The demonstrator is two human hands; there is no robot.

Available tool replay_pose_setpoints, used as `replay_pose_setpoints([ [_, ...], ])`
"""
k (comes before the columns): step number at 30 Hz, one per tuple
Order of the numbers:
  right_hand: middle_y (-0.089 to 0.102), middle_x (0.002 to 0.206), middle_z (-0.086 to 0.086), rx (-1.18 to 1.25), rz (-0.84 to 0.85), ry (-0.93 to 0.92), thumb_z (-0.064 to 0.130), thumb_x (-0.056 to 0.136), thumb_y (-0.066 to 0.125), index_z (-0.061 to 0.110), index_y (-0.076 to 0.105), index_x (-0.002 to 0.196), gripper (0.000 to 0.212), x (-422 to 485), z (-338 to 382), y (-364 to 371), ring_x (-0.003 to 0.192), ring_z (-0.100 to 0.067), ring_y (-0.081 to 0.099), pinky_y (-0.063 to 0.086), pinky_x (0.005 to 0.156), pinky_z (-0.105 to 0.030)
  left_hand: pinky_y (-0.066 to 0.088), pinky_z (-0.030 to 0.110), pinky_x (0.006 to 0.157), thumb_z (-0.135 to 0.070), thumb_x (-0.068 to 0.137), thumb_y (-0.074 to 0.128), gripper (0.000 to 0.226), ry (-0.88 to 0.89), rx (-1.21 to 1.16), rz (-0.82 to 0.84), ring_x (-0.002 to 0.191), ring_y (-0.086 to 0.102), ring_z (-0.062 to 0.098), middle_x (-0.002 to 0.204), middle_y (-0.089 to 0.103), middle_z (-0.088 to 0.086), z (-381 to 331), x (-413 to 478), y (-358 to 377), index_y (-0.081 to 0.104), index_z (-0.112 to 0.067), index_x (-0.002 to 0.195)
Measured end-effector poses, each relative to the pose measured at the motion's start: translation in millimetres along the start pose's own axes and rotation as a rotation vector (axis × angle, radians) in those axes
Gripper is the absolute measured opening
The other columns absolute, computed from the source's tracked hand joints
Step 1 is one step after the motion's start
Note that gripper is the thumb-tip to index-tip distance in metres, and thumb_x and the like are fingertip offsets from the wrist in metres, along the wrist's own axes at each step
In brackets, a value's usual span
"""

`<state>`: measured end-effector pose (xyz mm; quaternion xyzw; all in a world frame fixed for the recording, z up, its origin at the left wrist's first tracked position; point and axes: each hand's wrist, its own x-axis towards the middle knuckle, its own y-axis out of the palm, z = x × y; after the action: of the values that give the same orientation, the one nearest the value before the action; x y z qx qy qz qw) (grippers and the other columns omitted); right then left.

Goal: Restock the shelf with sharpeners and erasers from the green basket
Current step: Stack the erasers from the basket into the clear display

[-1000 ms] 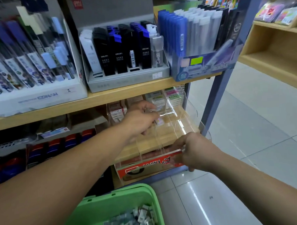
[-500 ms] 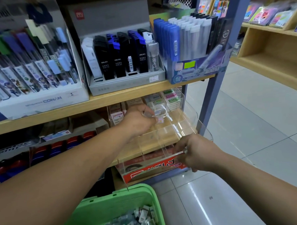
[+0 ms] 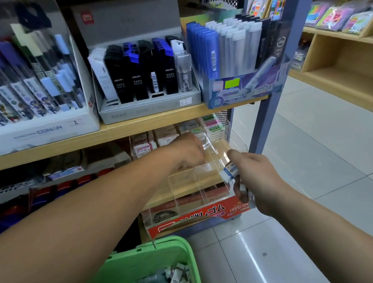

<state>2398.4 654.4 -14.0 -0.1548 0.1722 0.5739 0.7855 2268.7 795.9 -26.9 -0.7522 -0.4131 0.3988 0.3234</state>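
A clear acrylic divider tray [image 3: 184, 185] sits on the lower wooden shelf [image 3: 206, 179], with eraser packs [image 3: 212, 125] stacked at its back. My left hand [image 3: 187, 152] reaches into a middle compartment, fingers curled down around a small white eraser [image 3: 205, 168]. At the tray's right front corner, my right hand [image 3: 254, 177] pinches a white eraser with a blue sleeve [image 3: 228, 171]; more pieces seem tucked in its palm. The green basket [image 3: 164, 248] stands at the bottom, with several wrapped erasers [image 3: 166, 279] inside.
A red eraser box [image 3: 197, 214] lies under the tray. The upper shelf [image 3: 138, 126] carries lead-refill display boxes [image 3: 144, 79] and pen boxes [image 3: 29, 88]. A blue shelf post [image 3: 271, 99] rises to the right. Tiled floor [image 3: 310, 157] and another wooden shelf unit [image 3: 338, 66] lie beyond.
My right hand has left the tray's front edge and risen to its right corner, now showing a blue-sleeved eraser. My left hand has dipped lower into the compartment.
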Motion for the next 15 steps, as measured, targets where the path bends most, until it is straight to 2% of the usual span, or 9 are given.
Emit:
replay_pose_setpoints([
  [3, 0.072, 0.064, -0.005, -0.017, -0.014, 0.002, 0.040, 0.105, 0.052, 0.007, 0.068, 0.097, 0.037, 2.6, -1.0, -2.0, 0.043, -0.016, 0.067, 0.047, 0.039, -0.021, 0.044, 0.020, 0.044, -0.015, 0.089, 0.077, 0.016, -0.025, -0.027, 0.027, 0.065, 0.062, 0.018, 0.097, 0.073, 0.006, -3.4, 1.2, -6.9, 0.076, -0.012, 0.105],
  [6, 0.075, 0.065, -0.003, -0.026, -0.024, -0.003, 0.043, 0.105, 0.054, 0.010, 0.067, 0.094, 0.037, 1.7, -1.2, -1.5, 0.051, -0.019, 0.073, 0.051, 0.042, -0.024, 0.042, 0.021, 0.044, -0.011, 0.089, 0.076, 0.013, -0.057, -0.168, -0.009, 0.060, 0.059, 0.020, 0.079, 0.069, 0.009, -2.7, 2.2, -8.1, 0.076, -0.007, 0.101],
  [11, 0.071, 0.058, 0.000, -0.039, -0.024, -0.023, 0.046, 0.105, 0.056, 0.012, 0.065, 0.088, 0.038, 1.2, 0.6, -0.4, 0.043, -0.016, 0.067, 0.048, 0.041, -0.021, 0.045, 0.023, 0.048, -0.018, 0.091, 0.075, 0.016, -0.037, -0.182, 0.044, 0.063, 0.061, 0.018, 0.083, 0.070, 0.008, -1.6, -2.4, -13.0, 0.075, -0.011, 0.105],
  [13, 0.068, 0.053, 0.001, -0.026, -0.025, -0.022, 0.044, 0.105, 0.057, 0.011, 0.064, 0.087, 0.039, 1.7, 0.9, 2.6, 0.038, -0.014, 0.063, 0.046, 0.039, -0.020, 0.045, 0.023, 0.049, -0.024, 0.095, 0.074, 0.019, -0.018, -0.291, 0.036, 0.066, 0.061, 0.015, 0.086, 0.069, 0.005, 3.4, -6.0, -18.5, 0.071, -0.013, 0.110],
  [15, 0.064, 0.049, 0.000, -0.027, -0.027, -0.018, 0.041, 0.105, 0.057, 0.007, 0.064, 0.090, 0.038, 2.4, 2.0, 6.9, 0.034, -0.012, 0.058, 0.043, 0.037, -0.019, 0.048, 0.024, 0.053, -0.026, 0.098, 0.071, 0.022, -0.017, -0.490, 0.138, 0.075, 0.062, 0.013, 0.098, 0.069, 0.004, 11.5, -13.5, -24.5, 0.067, -0.016, 0.117],
])
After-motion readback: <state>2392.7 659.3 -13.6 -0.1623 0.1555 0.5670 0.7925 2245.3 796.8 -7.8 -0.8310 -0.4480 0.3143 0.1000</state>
